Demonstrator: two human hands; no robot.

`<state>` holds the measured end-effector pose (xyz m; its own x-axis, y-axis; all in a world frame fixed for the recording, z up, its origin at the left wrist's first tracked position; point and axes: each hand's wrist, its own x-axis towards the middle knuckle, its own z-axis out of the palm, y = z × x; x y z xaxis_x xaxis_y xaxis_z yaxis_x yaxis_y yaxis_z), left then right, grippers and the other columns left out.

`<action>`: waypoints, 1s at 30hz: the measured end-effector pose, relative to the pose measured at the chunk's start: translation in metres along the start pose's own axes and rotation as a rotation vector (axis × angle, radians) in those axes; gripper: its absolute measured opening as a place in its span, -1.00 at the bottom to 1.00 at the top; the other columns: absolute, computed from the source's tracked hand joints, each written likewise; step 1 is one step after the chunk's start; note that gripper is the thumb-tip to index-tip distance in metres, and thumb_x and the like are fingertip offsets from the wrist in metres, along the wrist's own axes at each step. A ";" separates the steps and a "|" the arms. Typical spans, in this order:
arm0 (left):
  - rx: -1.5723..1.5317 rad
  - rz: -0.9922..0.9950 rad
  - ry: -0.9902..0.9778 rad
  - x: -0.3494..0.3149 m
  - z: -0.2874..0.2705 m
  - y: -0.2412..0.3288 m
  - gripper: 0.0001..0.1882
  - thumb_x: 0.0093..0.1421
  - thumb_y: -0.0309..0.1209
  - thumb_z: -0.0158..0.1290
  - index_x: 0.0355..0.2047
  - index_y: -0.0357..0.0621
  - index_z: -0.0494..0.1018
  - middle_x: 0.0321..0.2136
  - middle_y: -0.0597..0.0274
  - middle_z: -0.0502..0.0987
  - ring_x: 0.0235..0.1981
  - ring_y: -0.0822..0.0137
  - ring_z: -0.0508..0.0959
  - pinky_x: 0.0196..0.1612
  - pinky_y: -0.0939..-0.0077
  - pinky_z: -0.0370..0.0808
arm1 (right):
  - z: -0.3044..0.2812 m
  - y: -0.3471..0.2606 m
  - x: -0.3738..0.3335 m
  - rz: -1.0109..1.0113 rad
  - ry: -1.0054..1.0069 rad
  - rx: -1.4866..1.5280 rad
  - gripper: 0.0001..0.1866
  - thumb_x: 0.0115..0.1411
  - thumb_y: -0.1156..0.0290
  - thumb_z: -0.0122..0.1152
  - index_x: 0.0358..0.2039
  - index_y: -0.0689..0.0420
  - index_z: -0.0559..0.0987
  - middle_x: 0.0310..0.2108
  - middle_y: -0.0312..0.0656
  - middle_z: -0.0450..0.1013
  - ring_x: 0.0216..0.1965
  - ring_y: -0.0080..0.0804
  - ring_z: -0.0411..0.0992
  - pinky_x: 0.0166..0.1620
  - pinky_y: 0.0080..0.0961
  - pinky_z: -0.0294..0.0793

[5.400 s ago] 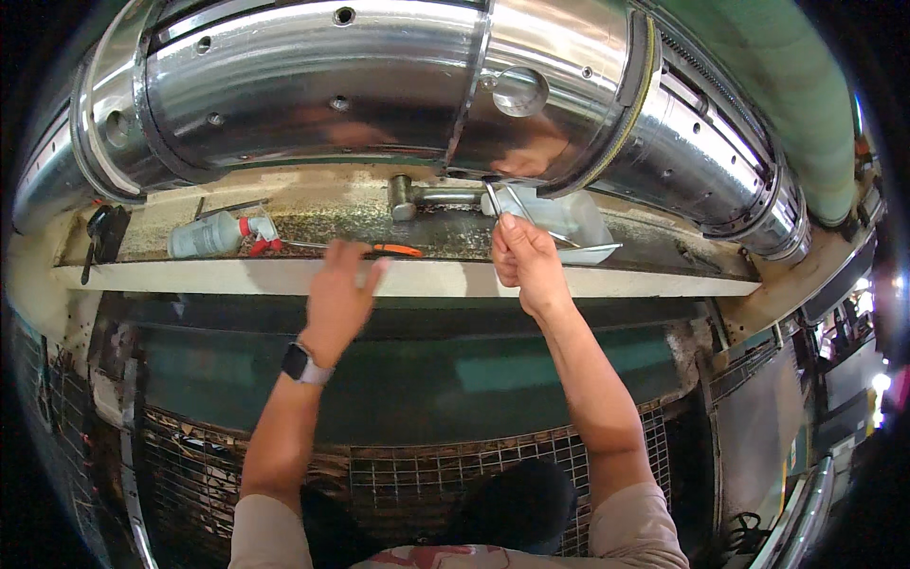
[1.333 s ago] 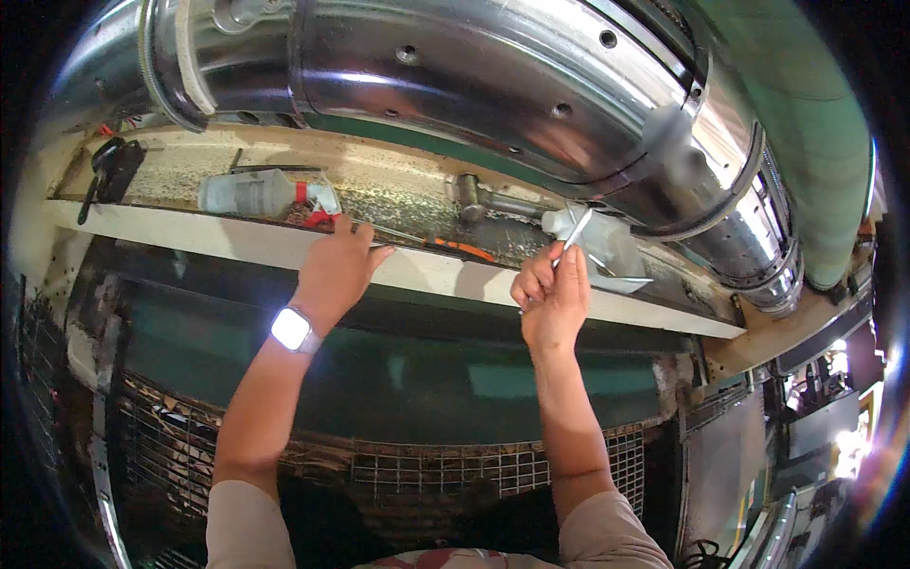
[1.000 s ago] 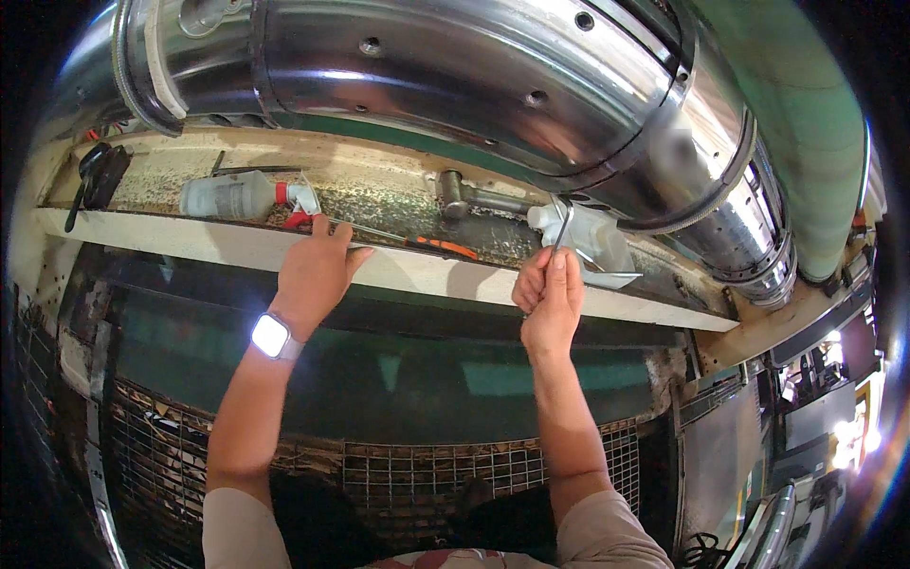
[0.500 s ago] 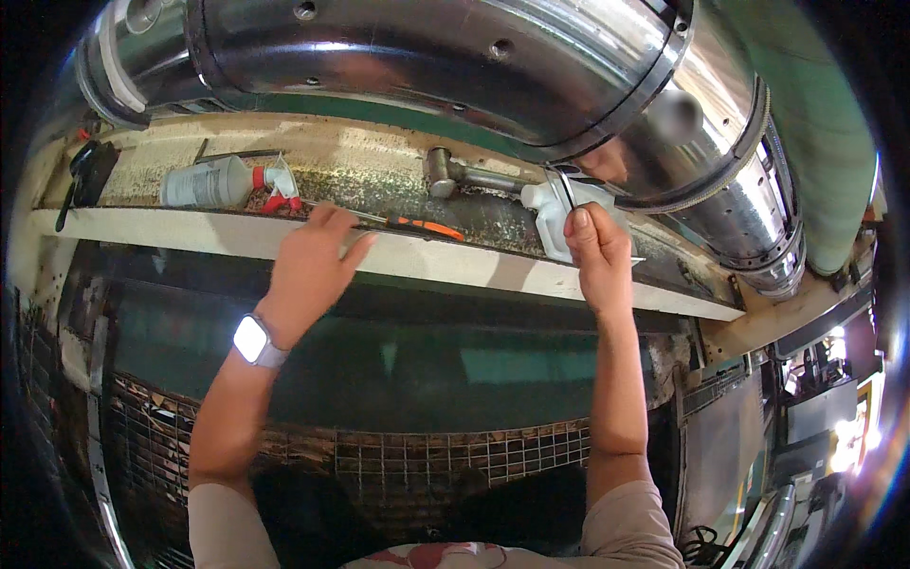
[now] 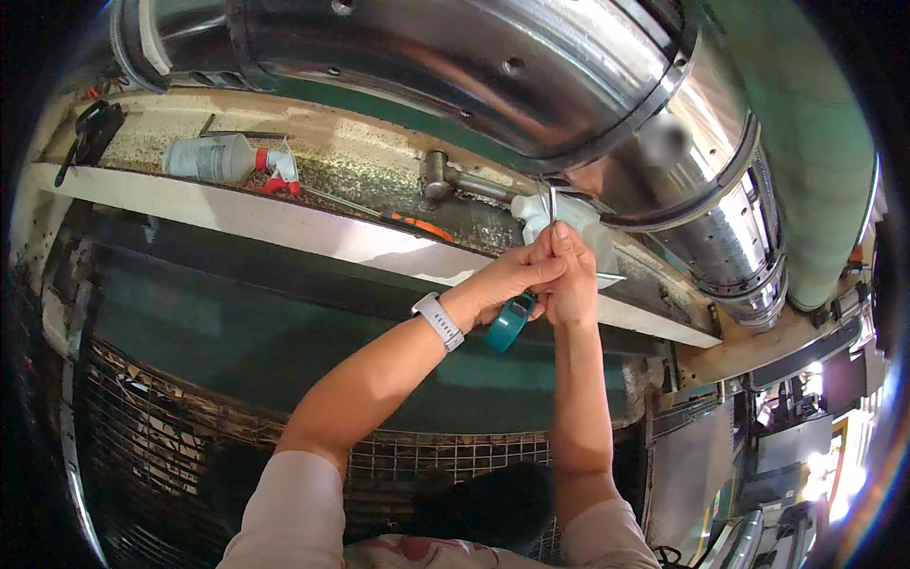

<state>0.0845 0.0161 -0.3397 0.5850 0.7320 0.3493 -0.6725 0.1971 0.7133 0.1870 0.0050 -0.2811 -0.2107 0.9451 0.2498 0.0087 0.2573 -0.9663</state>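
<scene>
My left hand (image 5: 500, 283) and my right hand (image 5: 574, 284) meet in front of the ledge, fingers closed and overlapping. From the top of my right hand's grip juts a slim two-pronged metal tool (image 5: 552, 201); the rest of it is hidden. Below my left hand's fingers hangs a teal loop (image 5: 509, 324); whether it belongs to the pronged tool I cannot tell. Just behind the hands lies a white plastic bottle (image 5: 536, 216). Left of it rest a hammer (image 5: 438, 174) and a screwdriver (image 5: 417, 226) with an orange and black handle.
A spray bottle (image 5: 210, 159) with a red and white head lies on the worn ledge (image 5: 218, 211). At the ledge's left end is a black tool (image 5: 93, 133). Large shiny metal cylinders (image 5: 427, 76) run above, beside a green roller (image 5: 806, 152). Wire mesh (image 5: 445, 453) lies below.
My left hand has left the screwdriver area and moved right to join my right hand. My right hand has shifted slightly left and down. The teal loop has come into view.
</scene>
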 end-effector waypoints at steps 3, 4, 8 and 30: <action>-0.038 -0.017 -0.009 0.000 0.003 0.004 -0.58 0.11 0.04 0.05 -0.38 -0.08 0.36 -0.59 0.33 0.40 -0.60 0.49 0.43 -0.67 0.66 0.34 | 0.004 -0.002 -0.001 -0.019 0.092 -0.072 -0.62 0.28 0.10 -0.07 -0.56 0.09 0.36 -0.64 -0.45 0.20 -0.63 -0.76 0.10 -0.64 -0.77 0.06; -0.012 0.000 -0.005 0.003 0.002 0.001 -0.58 0.11 0.05 0.05 -0.39 -0.07 0.36 -0.59 0.34 0.41 -0.60 0.49 0.43 -0.66 0.65 0.34 | 0.003 0.002 0.001 -0.053 0.094 -0.032 -0.63 0.28 0.11 -0.07 -0.56 0.09 0.37 -0.66 -0.46 0.20 -0.68 -0.75 0.10 -0.69 -0.76 0.03; 0.035 -0.035 0.033 0.000 0.005 -0.001 -0.53 0.09 0.10 0.04 -0.25 -0.02 0.34 -0.52 0.39 0.40 -0.57 0.53 0.41 -0.64 0.65 0.33 | 0.008 0.000 -0.006 -0.033 0.242 -0.004 -0.63 0.29 0.12 -0.08 -0.57 0.09 0.39 -0.71 -0.44 0.22 -0.78 -0.70 0.09 -0.79 -0.73 0.00; 0.222 -0.107 0.239 -0.007 -0.016 -0.024 -0.70 0.19 -0.34 0.04 -0.16 -0.32 0.37 -0.31 0.14 0.52 -0.31 0.43 0.53 -0.59 0.66 0.41 | -0.043 -0.011 -0.012 -0.057 -0.011 -0.331 -0.62 0.33 0.21 -0.16 -0.56 0.16 0.33 -0.67 -0.44 0.16 -0.63 -0.72 0.07 -0.57 -0.71 0.08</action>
<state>0.0894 0.0162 -0.3690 0.5061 0.8523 0.1321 -0.4830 0.1532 0.8621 0.2319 -0.0007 -0.2709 -0.2301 0.9257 0.3002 0.3132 0.3625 -0.8778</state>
